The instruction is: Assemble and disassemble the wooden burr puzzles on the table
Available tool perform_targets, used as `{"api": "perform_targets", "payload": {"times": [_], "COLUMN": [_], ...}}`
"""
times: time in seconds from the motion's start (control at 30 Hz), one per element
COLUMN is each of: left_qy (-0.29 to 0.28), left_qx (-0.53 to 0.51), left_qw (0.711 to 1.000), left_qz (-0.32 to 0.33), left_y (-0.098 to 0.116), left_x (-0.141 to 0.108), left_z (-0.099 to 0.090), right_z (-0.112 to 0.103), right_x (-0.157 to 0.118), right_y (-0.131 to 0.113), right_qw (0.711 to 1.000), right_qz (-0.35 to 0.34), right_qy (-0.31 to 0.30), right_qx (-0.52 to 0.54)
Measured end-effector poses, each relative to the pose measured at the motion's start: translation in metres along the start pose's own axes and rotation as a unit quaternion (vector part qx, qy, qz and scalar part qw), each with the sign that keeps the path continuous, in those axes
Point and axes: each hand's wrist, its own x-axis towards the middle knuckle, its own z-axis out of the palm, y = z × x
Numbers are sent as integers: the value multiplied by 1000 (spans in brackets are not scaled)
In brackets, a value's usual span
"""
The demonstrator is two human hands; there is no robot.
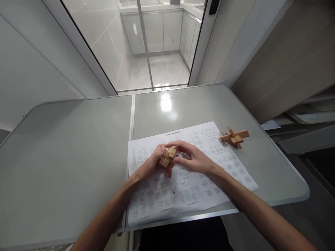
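Note:
A small wooden interlocking puzzle (168, 157) of light blocks is held above a printed instruction sheet (188, 195). My left hand (152, 162) is closed around its left side, with the thumb on top and fingers beneath. From the right, my right hand (195, 157) curves its fingers over the far side of the puzzle, its thumb at the near right edge. The hands hide part of the blocks. Off to the right, a second wooden puzzle (235, 137) with crossing sticks lies beside the sheet's upper right edge, untouched.
A grey folding table (86, 164) with a metal-edged seam carries the sheet. Beyond its far edge stands a glass door (162, 42) with cabinets behind it. Shelves (309, 111) with flat items are at the right. The table's rounded metal rim runs near my forearms.

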Motion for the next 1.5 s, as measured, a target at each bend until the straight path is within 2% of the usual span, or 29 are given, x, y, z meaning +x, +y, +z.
{"api": "perform_targets", "payload": {"times": [0.1, 0.2, 0.33, 0.4, 0.47, 0.6, 0.67, 0.77, 1.0, 1.13, 1.4, 1.5], "left_qy": [8, 12, 35, 56, 92, 160, 171, 162, 140, 145, 149, 163], "left_qx": [-2, 10, 42, 97, 189, 359, 395, 415, 412, 400, 406, 397], "left_qw": [1000, 1000, 999, 994, 977, 911, 887, 871, 876, 882, 875, 877], "left_qz": [-21, -17, 3, 14, 39, 128, 169, 205, 207, 203, 216, 214], "left_y": [2, 5, 9, 9, 9, 4, 2, 1, 3, 3, 0, 1], "left_x": [0, -2, -6, -8, -10, -9, -8, -6, -8, -8, -5, -6], "left_z": [2, 3, 7, 8, 8, 6, 5, 4, 3, 5, 4, 6], "right_z": [1, 5, 9, 9, 8, 6, 7, 11, 9, 8, 14, 15], "right_x": [-1, -2, -1, -1, -1, -2, -3, -5, -7, -10, -11, -10], "right_y": [3, 8, 10, 9, 9, 13, 15, 16, 8, 6, 7, 8], "right_qw": [993, 981, 979, 980, 981, 984, 986, 989, 985, 981, 964, 972], "right_qz": [44, 72, 85, 92, 98, 94, 86, 73, -40, -52, -102, -66], "right_qy": [-4, 21, 73, 98, 119, 137, 137, 132, 114, 108, 143, 152], "right_qx": [106, 181, 173, 149, 116, 65, 46, 9, -123, -152, -199, -168]}}
